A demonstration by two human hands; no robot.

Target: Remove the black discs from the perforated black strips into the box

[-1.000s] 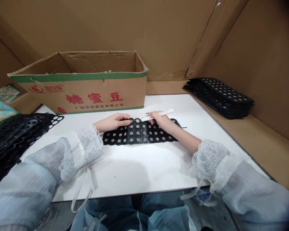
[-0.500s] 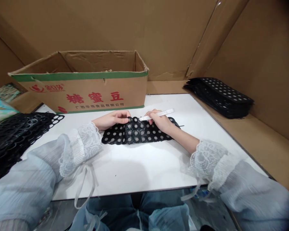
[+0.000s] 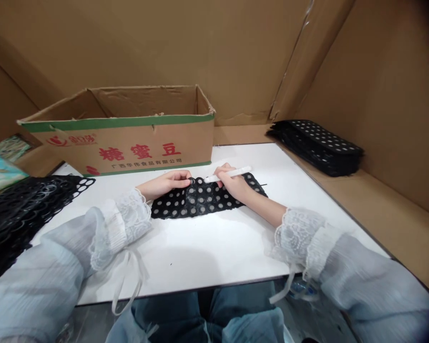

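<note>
At far left, a pale green packet (image 3: 2, 172), its print too blurred to read; in front of it, a loose pile (image 3: 25, 214) of black ringed mesh, overlapping the edge of a white table (image 3: 200, 252); behind the table's left half, an open-topped carton (image 3: 196, 143), its front lettered in large red Chinese characters, 糖蜜豆, with a dark line beneath, 广西华伟食品有限公司; a red logo sits at upper left, the small characters beside it unclear.

Near the table's middle, the left hand (image 3: 167, 184) pinches the upper edge of a black dotted sheet (image 3: 200, 200), which lies flat across the table; the right hand (image 3: 232, 183) grips a slim white tool (image 3: 242, 171), its tip at that same edge, just beside the left fingertips; whether it touches cannot be told.

At right, beyond the table, a neat stack (image 3: 318, 145) of similar black dotted pieces sits on cardboard; the sheet in hand seems partway through; the stack may be finished work and the left pile what is left, though nothing confirms either; no writing shows on sheet, tool or stack.
</note>
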